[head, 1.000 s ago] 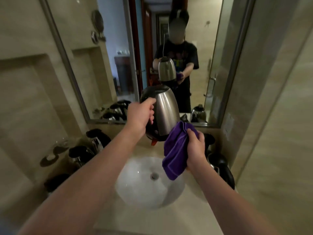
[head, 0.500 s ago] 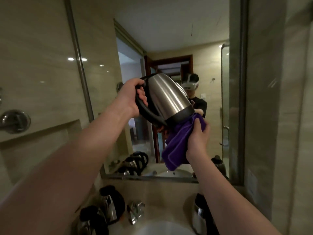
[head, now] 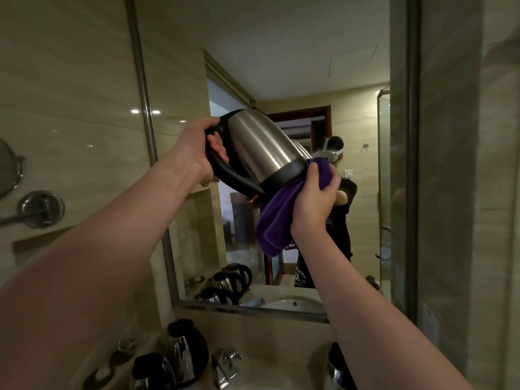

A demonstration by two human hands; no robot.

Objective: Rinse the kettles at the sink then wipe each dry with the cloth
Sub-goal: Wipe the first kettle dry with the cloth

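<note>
My left hand [head: 194, 153] is wrapped round the black handle of the steel kettle [head: 259, 149], fingers curled through the loop, and I hold it raised in front of the mirror [head: 281, 80], tipped over so that its black base points down and toward my right hand. My right hand [head: 316, 197] grips the purple cloth [head: 277, 218], thumb and fingers bunched round it, and presses it against the base rim of the kettle; the loose part of the cloth hangs down below that hand. Beneath my left forearm, on the surface [head: 253, 333] under the mirror, stand two more kettles with black lids [head: 183, 350], close together, and just to the right of them is the chrome tap [head: 226, 364]. Below my right forearm another dark kettle [head: 336, 367] shows only in part, hidden by the arm. Beyond my left hand a round chrome fitting [head: 39, 209] sits on the tiled wall. In the glass past both hands I see a group of kettles and the basin reflected.
</note>
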